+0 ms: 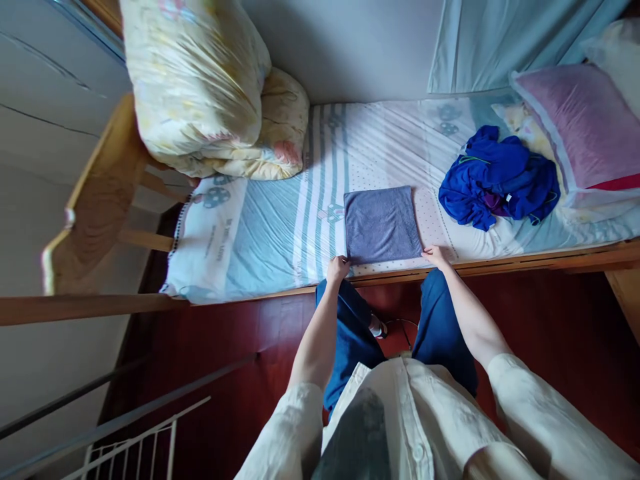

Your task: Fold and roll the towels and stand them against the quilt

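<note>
A grey-purple towel (381, 223) lies flat in a near-square shape on the bed, close to its front edge. My left hand (338, 268) is closed at the towel's near left corner, the fingers pinching it. At the near right corner, my right hand (434, 255) pinches the cloth between thumb and fingers. Under the towel is a patterned sheet (265, 227) in blue, white and pale pink. A crumpled heap of bright blue clothing (495, 177) rests on the bed to the right of the towel.
Thick, pale yellow folded quilts (200, 80) are piled at the bed's left end, beside a wooden bed end (95, 193). A pink pillow (580, 123) lies at the right end. A light curtain (500, 47) hangs behind. White metal rails (173, 440) stand at lower left.
</note>
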`<action>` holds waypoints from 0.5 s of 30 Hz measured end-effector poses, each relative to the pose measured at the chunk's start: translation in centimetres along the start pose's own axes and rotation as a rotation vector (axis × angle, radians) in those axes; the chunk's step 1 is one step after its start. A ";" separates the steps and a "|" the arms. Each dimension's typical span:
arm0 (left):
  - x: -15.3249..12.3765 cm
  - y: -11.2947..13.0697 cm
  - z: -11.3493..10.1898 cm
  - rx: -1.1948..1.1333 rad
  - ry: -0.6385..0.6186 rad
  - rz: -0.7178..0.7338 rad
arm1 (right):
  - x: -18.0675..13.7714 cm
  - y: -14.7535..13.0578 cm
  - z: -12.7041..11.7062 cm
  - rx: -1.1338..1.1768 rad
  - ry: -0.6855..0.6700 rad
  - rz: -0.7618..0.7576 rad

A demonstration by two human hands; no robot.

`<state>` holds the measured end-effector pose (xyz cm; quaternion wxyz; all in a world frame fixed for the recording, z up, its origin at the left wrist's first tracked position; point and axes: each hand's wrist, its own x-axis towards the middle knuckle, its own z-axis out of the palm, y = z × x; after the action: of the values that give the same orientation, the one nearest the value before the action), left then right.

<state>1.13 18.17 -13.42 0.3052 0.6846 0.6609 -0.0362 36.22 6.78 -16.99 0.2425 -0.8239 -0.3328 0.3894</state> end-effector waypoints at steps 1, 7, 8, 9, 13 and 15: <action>0.0 0.1 -0.1 -0.007 0.003 -0.010 | -0.1 -0.1 0.1 0.015 0.000 0.011; -0.2 0.1 -0.5 -0.056 0.017 -0.063 | -0.3 -1.5 0.6 0.111 -0.004 0.078; -0.3 0.1 -0.6 -0.065 0.022 -0.066 | -0.3 -1.8 0.6 0.119 0.001 0.087; -0.4 0.2 -0.6 -0.076 0.027 -0.065 | -0.2 -1.9 0.5 0.123 0.007 0.097; -0.6 0.5 -0.8 -0.105 0.038 -0.021 | 0.0 -2.2 0.2 0.102 0.032 0.142; -0.5 0.6 -0.8 -0.084 0.022 0.004 | 0.1 -2.0 0.2 0.075 0.029 0.157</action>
<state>1.37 18.11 -12.27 0.3266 0.6730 0.6637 -0.0003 35.35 8.20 -15.79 0.2468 -0.8433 -0.2488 0.4075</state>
